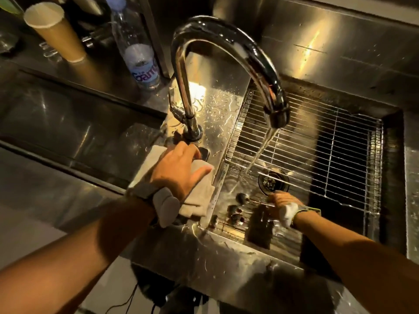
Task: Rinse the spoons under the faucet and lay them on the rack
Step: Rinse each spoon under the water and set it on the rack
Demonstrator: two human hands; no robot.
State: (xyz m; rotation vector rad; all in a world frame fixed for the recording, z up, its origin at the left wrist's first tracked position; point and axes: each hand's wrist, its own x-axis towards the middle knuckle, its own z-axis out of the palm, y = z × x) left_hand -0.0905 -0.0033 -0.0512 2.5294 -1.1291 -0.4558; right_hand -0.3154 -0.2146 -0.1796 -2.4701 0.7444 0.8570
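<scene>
Several dark-bowled spoons (235, 217) lie on the wet floor of the steel sink (229, 175), at its near left corner. My right hand (282, 206) is down in the sink with its fingers closed around the thin handle of the farthest spoon (242, 197). Water (260, 152) runs from the chrome gooseneck faucet (226, 35) and lands just left of the drain (273, 181). A wire rack (322, 141) spans the far and right part of the sink. My left hand (179, 169) rests flat on a folded beige cloth (198, 198) beside the faucet base.
On the back ledge stand a paper cup (54, 30) and a plastic water bottle (136, 51). The steel counter (68, 123) stretches to the left, and a steel wall rises behind the sink. Dark cables (133, 298) hang below the front edge.
</scene>
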